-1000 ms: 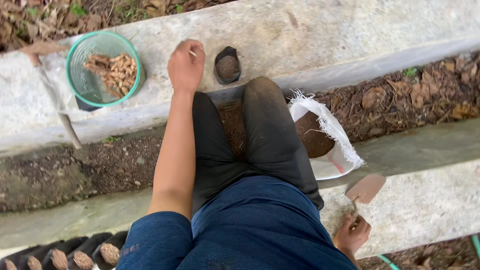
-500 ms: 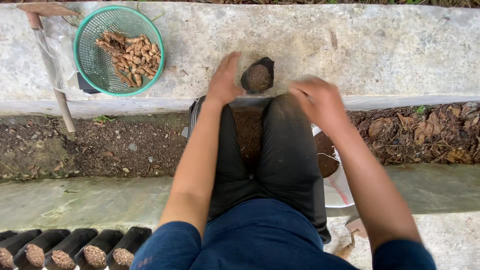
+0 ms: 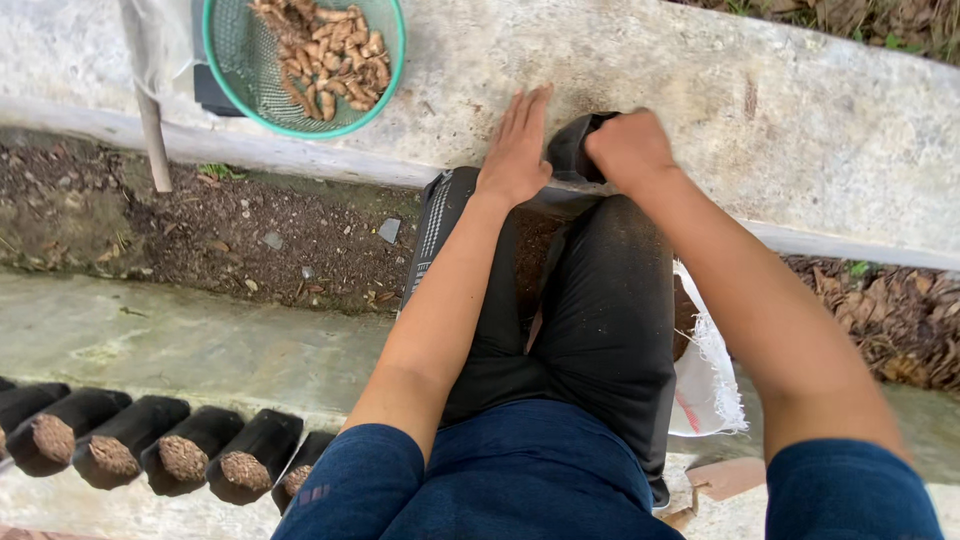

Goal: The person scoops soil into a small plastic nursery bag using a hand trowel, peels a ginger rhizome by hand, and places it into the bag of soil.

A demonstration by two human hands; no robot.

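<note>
The person is sitting astride a gap between two concrete ledges, knees in dark trousers pointing at the far ledge [image 3: 800, 130]. A small black soil-filled bag [image 3: 572, 150] is standing on that ledge just past the knees. The right hand [image 3: 630, 150] is closing down over the top of the bag, fingers curled around it, hiding the soil. The left hand [image 3: 515, 150] is lying flat and wide, fingers straight, pressing against the bag's left side. A green mesh basket [image 3: 228, 70] of tan seed pieces is sitting well apart on the ledge to the left. A white sack [image 3: 712, 385] of soil is resting by the right thigh, and a row of filled black bags [image 3: 160, 450] is lying on the near ledge at lower left
</note>
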